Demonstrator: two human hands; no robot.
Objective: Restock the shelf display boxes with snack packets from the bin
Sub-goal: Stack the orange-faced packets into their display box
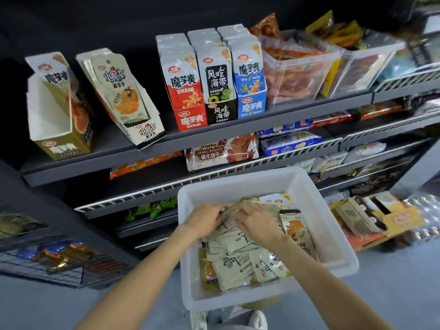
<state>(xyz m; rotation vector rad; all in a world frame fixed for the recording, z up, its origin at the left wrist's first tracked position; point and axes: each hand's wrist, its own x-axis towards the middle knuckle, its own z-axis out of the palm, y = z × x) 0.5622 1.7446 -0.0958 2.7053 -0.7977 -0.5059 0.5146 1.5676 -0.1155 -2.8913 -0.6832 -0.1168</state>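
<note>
- Bin (pixel 307 186): white, rectangular, low in the view in front of the shelving; its near half holds a loose pile of packets (pixel 240 260), mostly pale with dark print.
- Left hand (pixel 204 219): reaches into the bin from the left, palm down; its fingers curl onto a small sheaf of packets at the far edge of the pile.
- Right hand (pixel 256 219): reaches in from the right, just beside the left hand; its fingers pinch the same sheaf, so the gathered packets lie between the two hands.
- Olive box (pixel 58 110): display box at the left end of the top shelf (pixel 147 153), tilted back, with little visible inside beyond the white interior; well apart from the hands, up and to the left.
- White box (pixel 133 110): next display box to the right, leaning, with packets showing at its open front.
- Red, black and blue boxes (pixel 214 79): three full display boxes side by side, further right on the same shelf.
- Clear tubs (pixel 300 67): at the right end, filled with orange and yellow packets.
</note>
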